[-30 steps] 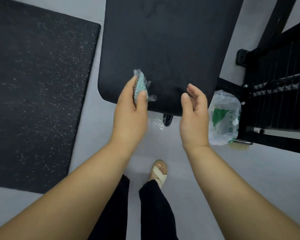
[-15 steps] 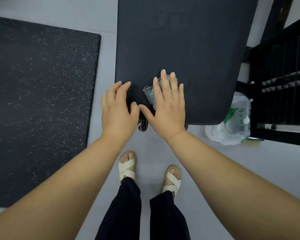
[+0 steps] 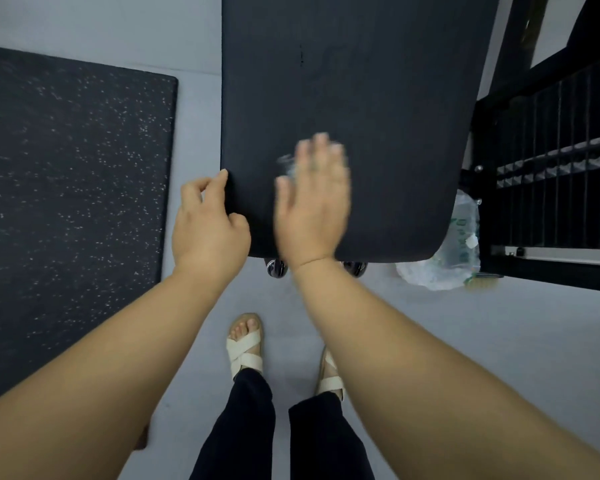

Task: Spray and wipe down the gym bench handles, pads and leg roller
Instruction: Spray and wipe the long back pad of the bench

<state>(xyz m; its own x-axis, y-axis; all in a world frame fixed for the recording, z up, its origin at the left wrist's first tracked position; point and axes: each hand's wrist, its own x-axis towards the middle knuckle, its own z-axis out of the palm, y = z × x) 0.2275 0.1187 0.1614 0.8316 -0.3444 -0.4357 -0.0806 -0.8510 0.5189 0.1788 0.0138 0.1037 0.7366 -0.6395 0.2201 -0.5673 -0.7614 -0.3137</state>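
Black bench pad (image 3: pixel 378 116); dark floor mat (image 3: pixel 73 202) flecked white; cream cross-strap sandals (image 3: pixel 245 348); clear bag (image 3: pixel 454 251) printed green.

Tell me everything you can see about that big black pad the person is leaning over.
The bench pad is a broad, flat slab in a dark, matte, faintly grained covering, like vinyl, with rounded near corners. It sits above the grey floor, its far end out of frame. The right hand presses flat on it near the front, over a blurred pale cloth. The left hand grips its left edge by the corner. Two chrome tube ends peek out under its front edge.
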